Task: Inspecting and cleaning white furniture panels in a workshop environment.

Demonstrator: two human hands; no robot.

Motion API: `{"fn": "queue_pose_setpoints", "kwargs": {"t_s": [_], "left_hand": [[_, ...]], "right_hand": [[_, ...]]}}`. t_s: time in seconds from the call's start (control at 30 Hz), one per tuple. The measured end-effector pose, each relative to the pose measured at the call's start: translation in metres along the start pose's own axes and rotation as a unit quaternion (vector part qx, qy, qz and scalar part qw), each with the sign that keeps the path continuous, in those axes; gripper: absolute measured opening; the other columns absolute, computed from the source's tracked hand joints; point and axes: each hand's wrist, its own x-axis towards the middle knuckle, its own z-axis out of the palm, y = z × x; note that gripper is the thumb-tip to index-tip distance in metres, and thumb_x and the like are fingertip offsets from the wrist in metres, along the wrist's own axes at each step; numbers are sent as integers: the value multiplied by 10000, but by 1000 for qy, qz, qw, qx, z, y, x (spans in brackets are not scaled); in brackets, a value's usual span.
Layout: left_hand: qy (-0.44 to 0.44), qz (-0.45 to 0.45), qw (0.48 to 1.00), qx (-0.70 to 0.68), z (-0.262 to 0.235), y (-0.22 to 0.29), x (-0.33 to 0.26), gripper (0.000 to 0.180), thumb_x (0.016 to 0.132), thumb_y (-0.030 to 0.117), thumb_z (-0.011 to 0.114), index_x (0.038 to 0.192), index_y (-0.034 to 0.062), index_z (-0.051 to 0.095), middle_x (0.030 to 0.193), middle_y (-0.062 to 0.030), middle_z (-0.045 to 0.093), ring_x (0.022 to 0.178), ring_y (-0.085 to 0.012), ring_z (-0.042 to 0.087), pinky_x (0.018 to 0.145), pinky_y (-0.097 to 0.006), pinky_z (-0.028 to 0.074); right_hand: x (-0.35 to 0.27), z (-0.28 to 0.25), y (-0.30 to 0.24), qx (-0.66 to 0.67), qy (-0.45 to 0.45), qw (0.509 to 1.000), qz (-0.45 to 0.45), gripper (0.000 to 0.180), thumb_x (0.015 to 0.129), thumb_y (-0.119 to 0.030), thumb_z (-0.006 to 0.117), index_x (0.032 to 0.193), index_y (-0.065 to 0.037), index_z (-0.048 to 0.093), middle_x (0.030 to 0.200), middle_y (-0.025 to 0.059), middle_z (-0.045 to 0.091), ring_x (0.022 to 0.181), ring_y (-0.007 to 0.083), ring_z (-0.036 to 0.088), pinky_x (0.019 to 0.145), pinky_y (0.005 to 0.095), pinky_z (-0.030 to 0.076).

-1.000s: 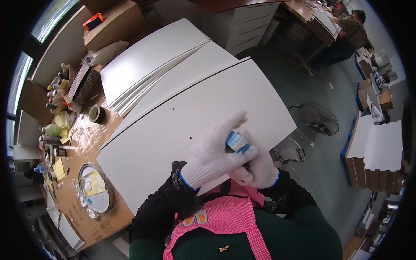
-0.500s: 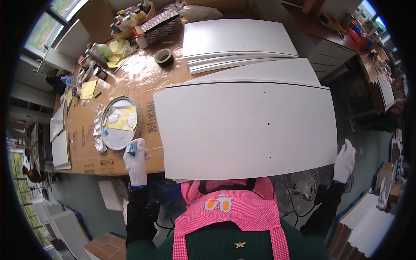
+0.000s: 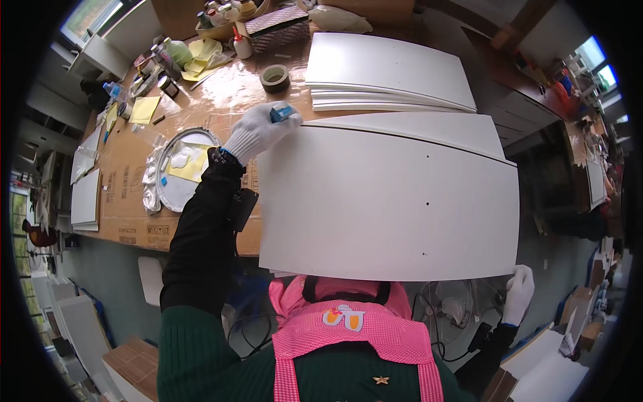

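A large white panel (image 3: 375, 201) with several small dark holes lies on top of other white panels in front of me. My left hand (image 3: 264, 127), in a white knit glove, is at the panel's far left corner and grips a small blue block (image 3: 282, 114) between thumb and fingers. By the near right corner, my right hand (image 3: 520, 295), gloved too, has its fingers curled together next to the panel's edge. Whether anything is in those fingers is hidden. Left of the panel stands a round tray (image 3: 175, 203) with a yellow sheet (image 3: 194, 167) and white paste on it.
Behind the panel lies a stack of white boards (image 3: 388, 63). A roll of tape (image 3: 274, 78), a red-tipped bottle (image 3: 242, 43), a dark jar (image 3: 167, 86) and yellow papers (image 3: 144, 110) sit on the cardboard-covered table (image 3: 144, 181). A fan (image 3: 455, 301) stands below at the right.
My left hand has moved from beside the tray up to the panel's far left corner, carrying the blue block. My right hand has come down the right edge to the near corner.
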Motion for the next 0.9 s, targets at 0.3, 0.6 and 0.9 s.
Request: {"fn": "queue_pose_setpoints", "kwargs": {"t_s": [0.3, 0.6, 0.9], "left_hand": [[139, 333, 914, 187, 30, -32, 1, 143, 793, 143, 734, 913, 82, 686, 892, -134, 669, 863, -348, 646, 775, -409, 520], [127, 386, 898, 171, 48, -31, -31, 134, 797, 89, 698, 929, 114, 693, 843, -83, 644, 826, -307, 642, 747, -401, 508], [96, 302, 945, 86, 51, -33, -60, 157, 791, 18, 693, 934, 84, 703, 916, -83, 700, 886, -270, 671, 800, -361, 524]], "right_hand": [[-106, 84, -114, 381, -281, 867, 158, 365, 1036, -376, 493, 909, -39, 556, 681, -4, 550, 515, 53, 474, 449, 210, 325], [-69, 89, -111, 427, -159, 857, 241, 356, 999, -415, 552, 860, -87, 548, 599, -39, 487, 447, 41, 419, 387, 216, 287], [-110, 81, -86, 449, -248, 830, 220, 400, 1007, -380, 533, 828, -25, 582, 561, 17, 551, 412, 73, 458, 369, 226, 308]]}}
